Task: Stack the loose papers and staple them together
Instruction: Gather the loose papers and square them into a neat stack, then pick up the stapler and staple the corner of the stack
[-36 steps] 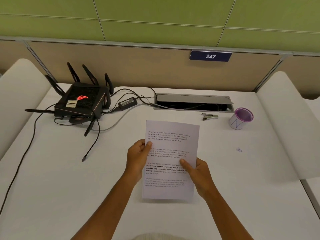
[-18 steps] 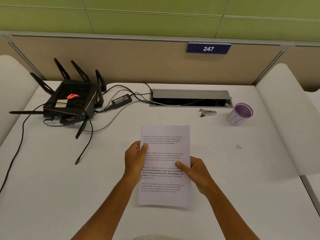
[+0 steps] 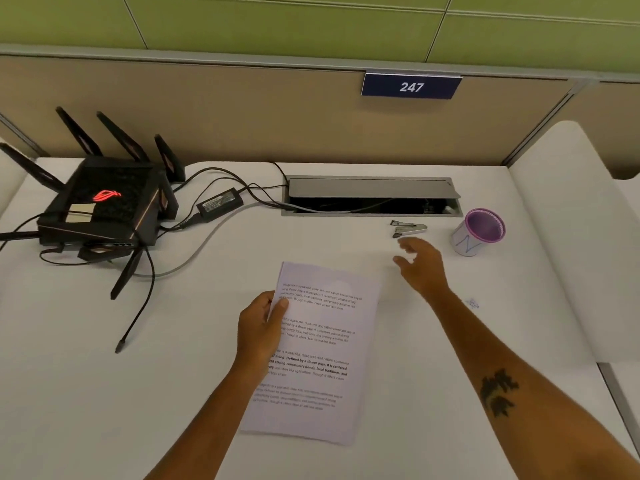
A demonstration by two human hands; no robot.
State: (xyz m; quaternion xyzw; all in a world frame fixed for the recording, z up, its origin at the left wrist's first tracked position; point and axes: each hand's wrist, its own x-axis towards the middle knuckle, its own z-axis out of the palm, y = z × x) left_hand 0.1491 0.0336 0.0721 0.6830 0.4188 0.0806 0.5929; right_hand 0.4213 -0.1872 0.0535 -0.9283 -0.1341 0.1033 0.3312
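White printed papers (image 3: 322,351) lie in one squared stack near the middle of the white desk (image 3: 104,393); how many sheets cannot be told. The left hand (image 3: 261,325) pinches their left edge. The right hand (image 3: 420,266), fingers loose and holding nothing, hovers just near the one small metal stapler (image 3: 408,229). One purple-rimmed paper cup (image 3: 478,232) stands far right, its contents indistinct.

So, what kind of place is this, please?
Probably a shared office or study desk: a white desk with beige divider panels, a blue number plate reading 247, a grey cable hatch set into the desktop, and a black router with antennas.
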